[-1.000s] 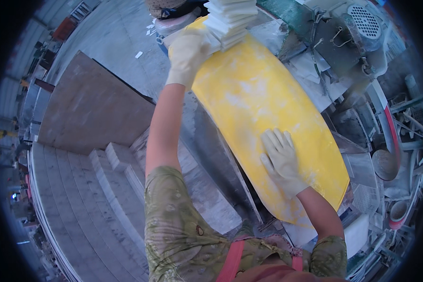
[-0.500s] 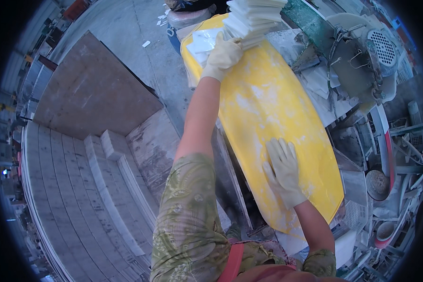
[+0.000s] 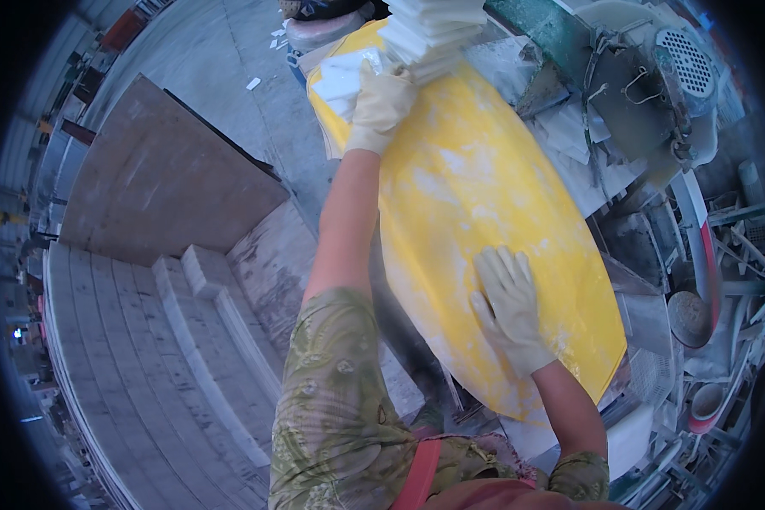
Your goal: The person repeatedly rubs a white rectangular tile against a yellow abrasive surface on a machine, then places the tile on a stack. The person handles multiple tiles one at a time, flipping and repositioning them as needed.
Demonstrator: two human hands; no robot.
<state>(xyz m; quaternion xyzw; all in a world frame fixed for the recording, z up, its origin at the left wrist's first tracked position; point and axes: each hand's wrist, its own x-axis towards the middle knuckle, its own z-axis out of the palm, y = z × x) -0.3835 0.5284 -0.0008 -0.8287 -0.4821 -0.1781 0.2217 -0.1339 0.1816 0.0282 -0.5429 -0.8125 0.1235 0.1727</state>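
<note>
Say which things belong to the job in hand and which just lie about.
Likely in use: stacked flat white pieces at the gloved left hand; smudged yellow sheet under the right hand.
Seemingly idle: flat brown board; round pale perforated cover.

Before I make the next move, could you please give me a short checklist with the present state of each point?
1. Left hand and right hand gloved: ok, both.
2. Right hand resting flat on the yellow surface: ok.
3. Left hand's grip on the white pieces: cannot tell, fingertips hidden.
4. Stack of white slabs evenly aligned: not ok, edges staggered.
5. Stack's top: cannot tell, cut off by the frame.
6. Yellow surface clean: not ok, whitish patches.
</note>
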